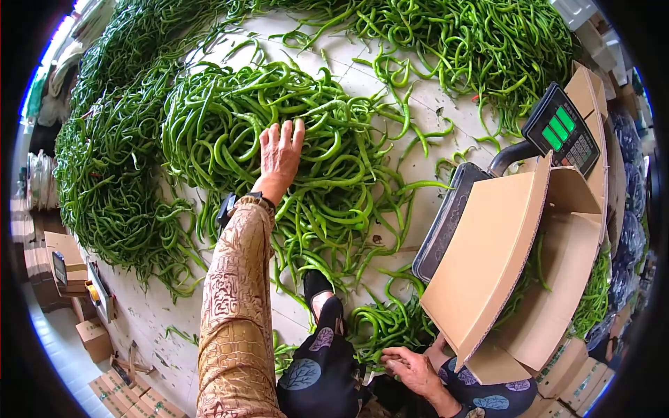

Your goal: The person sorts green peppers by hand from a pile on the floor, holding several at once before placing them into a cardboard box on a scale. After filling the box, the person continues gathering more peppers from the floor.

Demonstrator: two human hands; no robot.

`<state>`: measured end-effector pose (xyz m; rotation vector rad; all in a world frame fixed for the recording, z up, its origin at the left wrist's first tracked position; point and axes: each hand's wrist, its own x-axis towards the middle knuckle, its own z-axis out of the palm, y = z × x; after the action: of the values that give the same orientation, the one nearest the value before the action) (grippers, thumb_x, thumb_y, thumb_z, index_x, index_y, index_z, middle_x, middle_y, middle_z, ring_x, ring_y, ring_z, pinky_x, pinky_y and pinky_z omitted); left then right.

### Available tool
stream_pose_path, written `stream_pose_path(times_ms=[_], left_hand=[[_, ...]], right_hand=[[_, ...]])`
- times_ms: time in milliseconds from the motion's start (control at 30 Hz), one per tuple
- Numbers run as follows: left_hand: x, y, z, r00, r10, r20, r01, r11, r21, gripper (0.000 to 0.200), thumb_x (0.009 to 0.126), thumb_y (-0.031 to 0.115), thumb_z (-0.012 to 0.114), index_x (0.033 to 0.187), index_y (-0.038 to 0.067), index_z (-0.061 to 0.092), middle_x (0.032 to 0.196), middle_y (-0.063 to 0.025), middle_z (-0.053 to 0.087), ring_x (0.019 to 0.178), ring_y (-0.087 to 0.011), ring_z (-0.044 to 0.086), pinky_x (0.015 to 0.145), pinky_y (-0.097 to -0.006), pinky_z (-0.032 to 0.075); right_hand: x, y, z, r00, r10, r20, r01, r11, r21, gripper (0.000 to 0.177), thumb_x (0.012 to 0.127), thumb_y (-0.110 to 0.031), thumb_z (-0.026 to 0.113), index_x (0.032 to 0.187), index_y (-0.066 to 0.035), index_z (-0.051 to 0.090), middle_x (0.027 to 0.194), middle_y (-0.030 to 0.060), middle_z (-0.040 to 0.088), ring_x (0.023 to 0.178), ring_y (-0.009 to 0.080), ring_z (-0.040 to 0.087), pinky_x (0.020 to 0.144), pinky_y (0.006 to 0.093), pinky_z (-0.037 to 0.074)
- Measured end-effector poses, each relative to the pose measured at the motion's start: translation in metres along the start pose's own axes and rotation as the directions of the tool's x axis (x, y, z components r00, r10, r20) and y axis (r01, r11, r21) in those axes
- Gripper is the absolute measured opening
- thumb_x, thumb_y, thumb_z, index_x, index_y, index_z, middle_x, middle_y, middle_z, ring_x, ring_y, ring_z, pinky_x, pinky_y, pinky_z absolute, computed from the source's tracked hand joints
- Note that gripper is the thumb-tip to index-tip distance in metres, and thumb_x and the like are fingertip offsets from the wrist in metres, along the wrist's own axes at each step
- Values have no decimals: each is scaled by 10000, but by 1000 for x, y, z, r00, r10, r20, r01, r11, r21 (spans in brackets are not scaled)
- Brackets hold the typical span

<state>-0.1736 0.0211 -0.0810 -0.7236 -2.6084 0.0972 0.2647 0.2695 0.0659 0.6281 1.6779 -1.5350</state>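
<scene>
My left hand [280, 155], a watch [226, 209] at its wrist, reaches into a heap of long green chili peppers [230, 132]. Its fingers are stretched out and lie on the peppers, none clearly gripped. Low in the view, my right hand [412, 373] hovers over my lap, fingers loosely bent and slightly apart, with nothing visible in them. Beside it lies a smaller bunch of green chili peppers [390, 324]. An open cardboard box [488, 240] stands tilted to the right of that hand, with some peppers partly visible inside.
A digital scale [561, 129] with a lit green display stands behind the box, its platform [446, 223] partly covered. Larger pepper piles [111, 174] spread at the left and the upper right [481, 42]. More cartons [94, 339] sit at the lower left. My shoe [317, 285] touches the heap's near edge.
</scene>
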Motion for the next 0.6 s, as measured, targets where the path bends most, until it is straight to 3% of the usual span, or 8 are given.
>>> stream_pose_path(times_ms=[100,133,200,467,600], left_hand=[[16,4,7,997,-66,37,65,998,14,756,594,36,734,1296,135,470,1179,-68,533,1111,-321,480,938,-458,381],[17,4,5,987,-87,133,92,995,-33,785,540,57,780,1261,151,484,1140,-65,534,1136,-325,466,951,-463,373],[19,0,-5,986,-31,163,55,988,-143,702,572,59,748,1228,140,511,1091,-88,539,1127,-335,465,970,-472,358],[-17,-5,-59,980,155,125,-93,911,-401,787,501,46,757,1236,45,474,1141,-161,509,1178,-354,461,983,-462,355],[-11,-5,-46,973,142,183,-50,901,-431,926,512,74,801,1363,124,439,1132,-119,522,1195,-331,462,1008,-465,344]], right_hand=[[5,-3,-2,999,25,-34,-26,1000,-8,292,913,-130,609,1180,-13,598,1037,135,707,939,201,695,837,313,538],[8,-4,-2,999,29,-40,-30,1000,-7,292,914,-130,607,1181,-13,598,1038,134,707,938,202,696,836,313,539],[12,3,-3,997,40,-62,-39,999,7,292,914,-135,605,1181,-16,603,1024,139,709,925,203,698,823,312,540],[16,10,-3,997,38,-70,-36,999,18,293,908,-134,609,1177,-16,605,1018,147,708,924,204,700,817,313,545],[23,6,-1,999,5,-39,-6,1000,-10,302,908,-136,608,1181,-6,600,1027,152,704,930,209,698,820,314,547]])
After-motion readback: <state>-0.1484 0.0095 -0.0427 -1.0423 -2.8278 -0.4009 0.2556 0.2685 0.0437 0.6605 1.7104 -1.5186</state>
